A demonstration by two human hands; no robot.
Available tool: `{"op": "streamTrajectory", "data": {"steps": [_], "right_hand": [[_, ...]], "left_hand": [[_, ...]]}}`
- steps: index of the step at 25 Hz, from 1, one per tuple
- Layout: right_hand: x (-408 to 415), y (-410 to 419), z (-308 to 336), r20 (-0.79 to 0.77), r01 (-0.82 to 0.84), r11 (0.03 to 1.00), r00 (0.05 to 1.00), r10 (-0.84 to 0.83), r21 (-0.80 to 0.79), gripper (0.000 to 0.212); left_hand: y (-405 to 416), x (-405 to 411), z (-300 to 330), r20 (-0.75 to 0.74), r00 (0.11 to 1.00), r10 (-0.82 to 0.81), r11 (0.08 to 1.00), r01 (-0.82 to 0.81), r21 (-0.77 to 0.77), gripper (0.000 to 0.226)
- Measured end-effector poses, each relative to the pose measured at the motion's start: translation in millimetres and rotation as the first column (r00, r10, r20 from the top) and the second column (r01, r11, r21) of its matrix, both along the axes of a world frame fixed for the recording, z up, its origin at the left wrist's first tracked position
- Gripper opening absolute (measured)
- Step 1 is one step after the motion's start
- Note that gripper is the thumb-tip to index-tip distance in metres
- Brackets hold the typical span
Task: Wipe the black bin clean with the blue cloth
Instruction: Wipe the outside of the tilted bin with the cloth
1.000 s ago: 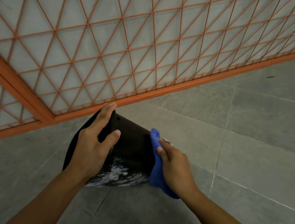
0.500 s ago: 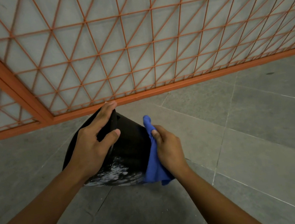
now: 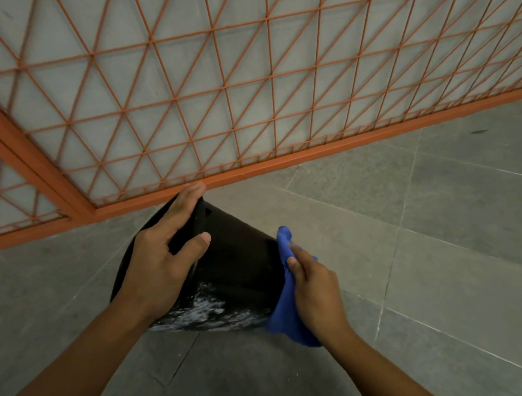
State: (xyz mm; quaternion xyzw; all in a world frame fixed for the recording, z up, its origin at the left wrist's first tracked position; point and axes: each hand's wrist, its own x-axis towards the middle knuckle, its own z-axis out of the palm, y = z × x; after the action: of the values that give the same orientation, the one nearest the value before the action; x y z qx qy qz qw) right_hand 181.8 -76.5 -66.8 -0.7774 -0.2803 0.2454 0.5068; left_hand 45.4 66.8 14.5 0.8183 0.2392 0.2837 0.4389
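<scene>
The left hand (image 3: 159,263) is gripping the rim of the black bin (image 3: 238,266), its fingers reaching over the edge and its thumb pressing on the outer wall. The bin is lying tilted on its side on the grey tiled floor (image 3: 439,241), stretching from under the left hand across to the right hand, with its narrower base end pointing toward the right hand. White soapy streaks are showing on the bin's lower wall, just below and to the right of the left hand.

The right hand (image 3: 316,286) is clutching the blue cloth (image 3: 287,313), fingers curled around it, and is holding it against the base end of the bin. The cloth is bunching above the fingertips and hanging down below the hand.

Beyond the left hand's fingertips, an orange metal grille (image 3: 239,85) is standing along the floor.
</scene>
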Motion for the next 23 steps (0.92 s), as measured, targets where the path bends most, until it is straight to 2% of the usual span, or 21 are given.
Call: {"op": "streamTrajectory", "data": {"steps": [3, 5, 8, 11, 13, 17, 19, 21, 23], "right_hand": [[1.3, 2.7, 0.8, 0.034, -0.03, 1.0, 0.999, 0.03, 0.006, 0.034], [20.8, 11.7, -8.9, 0.041, 0.018, 0.999, 0.999, -0.016, -0.046, 0.028], [21.3, -1.7, -22.3, 0.039, 0.067, 0.989, 0.997, -0.062, -0.13, 0.029], [8.0, -7.2, -13.4, 0.019, 0.014, 0.997, 1.0, -0.012, -0.072, 0.036], [18.3, 3.5, -10.7, 0.031, -0.013, 0.998, 0.999, 0.015, -0.065, 0.032], [29.0, -0.7, -22.8, 0.032, 0.059, 0.994, 0.998, -0.056, -0.087, 0.027], [24.9, -8.4, -24.8, 0.028, 0.071, 0.995, 0.997, -0.069, -0.075, 0.027], [25.5, -9.8, -25.0, 0.022, 0.076, 0.995, 0.997, -0.075, -0.06, 0.029], [28.2, -7.7, -26.1, 0.007, 0.089, 0.995, 0.996, -0.089, -0.036, 0.029]], "left_hand": [[1.3, 2.4, 1.4, 0.005, 1.0, 0.014, 1.0, -0.014, 0.005, 0.06], [0.9, 4.0, 1.1, 0.014, 1.0, 0.01, 1.0, -0.01, 0.003, 0.061], [-0.6, 0.4, -0.1, 0.012, 1.0, -0.027, 1.0, 0.027, -0.006, 0.064], [2.7, -1.7, -2.7, 0.015, 0.998, -0.059, 0.998, 0.059, -0.001, 0.061], [3.4, 0.0, -2.9, 0.013, 0.999, -0.039, 0.999, 0.039, -0.009, 0.061], [-3.9, 3.4, 0.4, -0.013, 0.998, -0.054, 0.998, 0.055, 0.022, 0.064], [-4.9, 5.1, 2.6, -0.082, 0.993, -0.08, 0.991, 0.088, 0.1, 0.065], [-3.6, 6.4, 7.8, -0.162, 0.986, -0.038, 0.945, 0.088, 0.316, 0.064], [-2.9, 8.6, 15.7, -0.165, 0.986, 0.012, 0.789, 0.092, 0.607, 0.057]]}}
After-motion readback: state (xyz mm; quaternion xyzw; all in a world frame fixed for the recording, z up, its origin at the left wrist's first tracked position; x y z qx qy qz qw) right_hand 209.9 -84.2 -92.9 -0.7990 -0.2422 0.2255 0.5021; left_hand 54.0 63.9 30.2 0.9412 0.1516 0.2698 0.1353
